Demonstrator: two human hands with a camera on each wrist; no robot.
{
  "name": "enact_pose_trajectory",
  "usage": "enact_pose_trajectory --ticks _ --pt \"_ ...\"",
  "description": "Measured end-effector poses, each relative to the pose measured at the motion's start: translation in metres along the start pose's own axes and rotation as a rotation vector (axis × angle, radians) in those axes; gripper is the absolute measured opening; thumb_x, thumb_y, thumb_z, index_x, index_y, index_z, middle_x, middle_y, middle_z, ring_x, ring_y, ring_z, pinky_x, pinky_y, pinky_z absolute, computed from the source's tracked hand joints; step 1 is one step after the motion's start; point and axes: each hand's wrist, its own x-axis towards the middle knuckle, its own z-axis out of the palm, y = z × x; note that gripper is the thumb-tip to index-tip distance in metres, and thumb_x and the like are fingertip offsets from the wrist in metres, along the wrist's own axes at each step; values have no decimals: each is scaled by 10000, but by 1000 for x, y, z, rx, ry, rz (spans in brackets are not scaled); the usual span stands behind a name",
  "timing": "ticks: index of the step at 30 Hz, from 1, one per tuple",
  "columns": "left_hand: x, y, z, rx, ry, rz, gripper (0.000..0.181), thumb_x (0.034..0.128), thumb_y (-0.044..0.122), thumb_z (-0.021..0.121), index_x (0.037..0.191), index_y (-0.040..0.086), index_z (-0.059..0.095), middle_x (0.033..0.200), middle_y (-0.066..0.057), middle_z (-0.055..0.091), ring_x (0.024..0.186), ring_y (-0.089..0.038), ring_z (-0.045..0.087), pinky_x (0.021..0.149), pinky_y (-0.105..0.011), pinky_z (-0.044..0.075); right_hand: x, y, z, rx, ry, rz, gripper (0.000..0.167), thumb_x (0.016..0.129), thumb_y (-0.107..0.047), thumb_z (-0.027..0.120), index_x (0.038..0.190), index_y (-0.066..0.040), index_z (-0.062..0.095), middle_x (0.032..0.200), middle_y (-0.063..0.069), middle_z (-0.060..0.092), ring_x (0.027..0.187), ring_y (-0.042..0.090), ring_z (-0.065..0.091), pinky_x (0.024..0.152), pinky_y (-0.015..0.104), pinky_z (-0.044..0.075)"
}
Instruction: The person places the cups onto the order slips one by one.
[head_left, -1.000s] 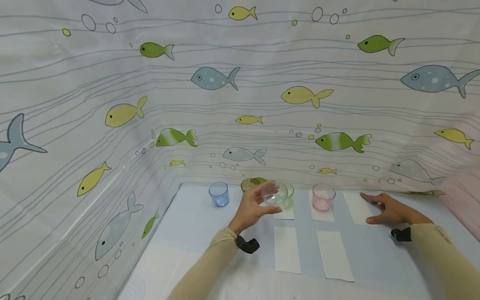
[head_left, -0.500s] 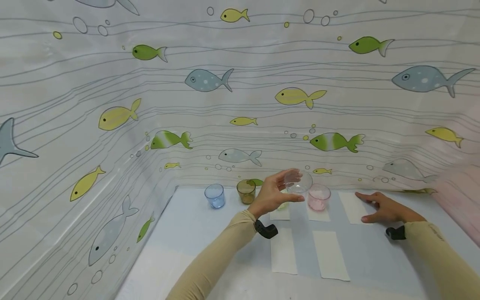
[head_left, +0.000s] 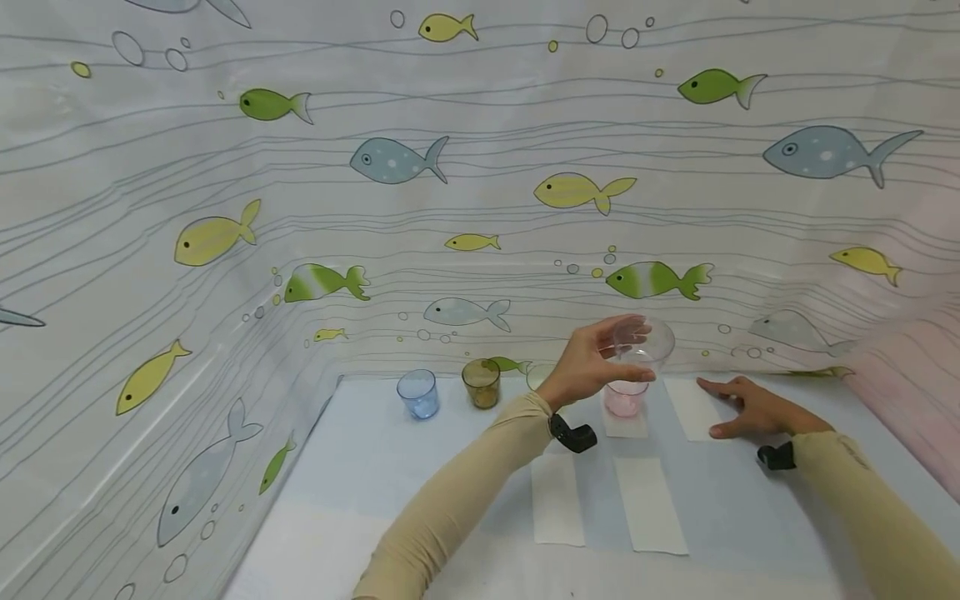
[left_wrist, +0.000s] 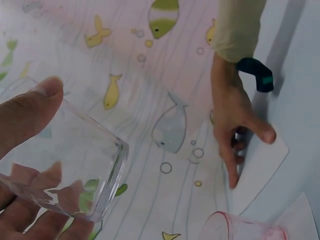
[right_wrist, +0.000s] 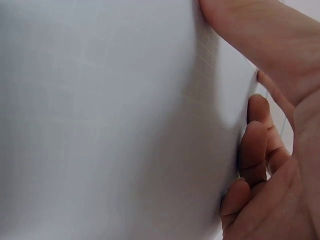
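From the head view, the clear glass (head_left: 657, 340) is being held by the left hand (head_left: 588, 367), thumb and fingers being clamped on its sides. At four o'clock, a paper strip (head_left: 686, 404) is being touched by the right hand (head_left: 757, 410), thumb and index finger being spread apart. Open table (head_left: 750, 525) is being left at five. The pink glass (head_left: 622, 403) and pale green glass (head_left: 537, 377) are being partly hidden at seven and eight.
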Motion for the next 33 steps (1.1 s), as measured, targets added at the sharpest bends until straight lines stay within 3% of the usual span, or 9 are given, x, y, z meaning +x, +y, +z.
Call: enact_pose_trajectory --ticks 4,8,14,20,26,30,33 --pt "12 -4 12 -4 -8 -32 734 861 88 889 1520 150 572 1424 5 701 1353 -229 649 1125 -224 496 2 2 -2 3 -16 40 1099 807 -500 909 1622 -20 349 1298 316 474 1120 427 516 931 603 515" --pt "23 -10 27 -11 -26 -46 727 864 117 893 1517 164 575 1421 33 701 1311 -111 664 1100 -178 488 2 1 -4 5 -19 59 1117 798 -512 912 1626 -30 339 1302 328 461 1121 438 507 951 640 505" --pt "31 -20 49 -41 -49 -68 722 869 85 882 1517 145 570 1435 18 693 1301 -87 665 1073 -181 518 2 -1 -6 15 -24 74 1133 790 -519 916 1606 28 351 1323 351 439 1141 470 505 974 664 504" --pt "34 -33 69 -67 -64 -95 725 876 51 868 1527 123 557 1483 -91 656 1280 -42 661 1026 -172 538 3 0 -9 2 -38 94 1127 805 -556 893 1538 133 386 1376 394 393 1207 555 492 1017 703 485" --pt "37 -50 88 -78 -20 -124 706 865 53 879 1500 155 589 1437 25 690 1286 -68 667 1000 -171 551 1 0 -4 68 -1 65 1010 809 -466 919 1498 107 453 1508 448 302 1394 672 319 1134 795 331" --pt "36 -61 98 -95 7 -149 716 863 48 880 1506 151 583 1448 28 683 1306 -95 660 997 -136 529 -1 -3 2 127 10 64 1074 793 -406 946 1527 130 373 1585 465 194 1454 686 218 1171 797 263" --pt "36 -67 104 -98 23 -157 737 858 45 883 1518 158 574 1463 3 674 1287 -62 658 1007 -136 527 -1 -4 4 139 25 53 1146 782 -379 957 1540 152 282 1586 461 221 1460 677 237 1175 788 271"
